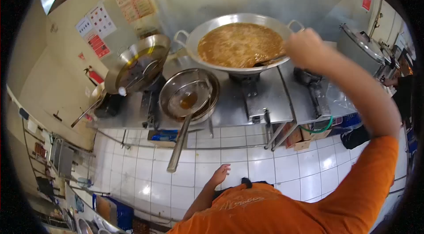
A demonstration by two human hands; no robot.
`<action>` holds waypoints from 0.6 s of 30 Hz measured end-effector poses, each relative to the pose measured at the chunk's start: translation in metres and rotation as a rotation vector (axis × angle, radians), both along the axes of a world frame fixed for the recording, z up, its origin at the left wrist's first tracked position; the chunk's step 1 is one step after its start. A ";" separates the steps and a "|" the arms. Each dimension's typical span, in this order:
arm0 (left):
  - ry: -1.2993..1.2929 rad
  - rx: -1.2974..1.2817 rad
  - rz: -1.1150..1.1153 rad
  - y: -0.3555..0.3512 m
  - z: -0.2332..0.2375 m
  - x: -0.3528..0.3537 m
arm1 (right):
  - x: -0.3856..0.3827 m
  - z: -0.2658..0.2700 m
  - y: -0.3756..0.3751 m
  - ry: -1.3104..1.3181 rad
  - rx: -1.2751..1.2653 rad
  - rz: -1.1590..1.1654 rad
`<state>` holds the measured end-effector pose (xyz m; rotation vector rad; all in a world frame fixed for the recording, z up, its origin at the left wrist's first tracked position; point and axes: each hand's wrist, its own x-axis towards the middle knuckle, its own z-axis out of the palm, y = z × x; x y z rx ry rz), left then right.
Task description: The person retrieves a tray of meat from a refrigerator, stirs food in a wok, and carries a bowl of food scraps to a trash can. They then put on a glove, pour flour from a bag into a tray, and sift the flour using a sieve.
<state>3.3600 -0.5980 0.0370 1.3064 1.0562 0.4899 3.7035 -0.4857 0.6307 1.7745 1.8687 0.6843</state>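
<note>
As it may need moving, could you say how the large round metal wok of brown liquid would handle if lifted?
Probably heavy: the large round metal wok is nearly full. The brown liquid would likely slosh over its shallow rim.

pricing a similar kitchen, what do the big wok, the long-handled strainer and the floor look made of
Big wok: bare metal, likely aluminium or steel, by its dull silver rim and loop handles. Long-handled strainer: polished metal, probably stainless steel; it mirrors the light. Floor: glazed white tiles, glossy with grey grout lines. The stirring utensil in the right hand is too dark to tell.
</note>
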 end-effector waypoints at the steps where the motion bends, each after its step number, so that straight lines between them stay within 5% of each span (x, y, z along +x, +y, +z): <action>1: -0.015 -0.012 -0.014 -0.001 0.003 0.005 | 0.022 -0.030 0.014 -0.005 0.061 0.068; 5: 0.125 -0.242 0.100 -0.036 0.033 -0.033 | 0.028 -0.092 0.053 0.116 0.111 0.060; 8: 0.265 -0.200 0.138 -0.087 -0.086 -0.139 | 0.033 -0.126 0.111 0.165 0.186 0.099; 10: 0.848 0.253 -0.640 -0.123 -0.096 -0.200 | 0.032 -0.128 0.147 0.186 0.187 0.087; 11: 0.963 0.240 -0.906 -0.147 -0.094 -0.221 | 0.028 -0.136 0.156 0.204 0.166 0.080; 15: 0.409 -0.130 -0.029 -0.220 -0.092 -0.262 | 0.005 -0.125 0.186 0.323 0.142 0.080; 17: 0.910 0.659 -0.616 -0.233 -0.102 -0.288 | -0.003 -0.123 0.192 0.379 0.151 0.059; 18: 0.929 0.557 -0.563 -0.235 -0.097 -0.294 | -0.010 -0.111 0.186 0.405 0.108 0.038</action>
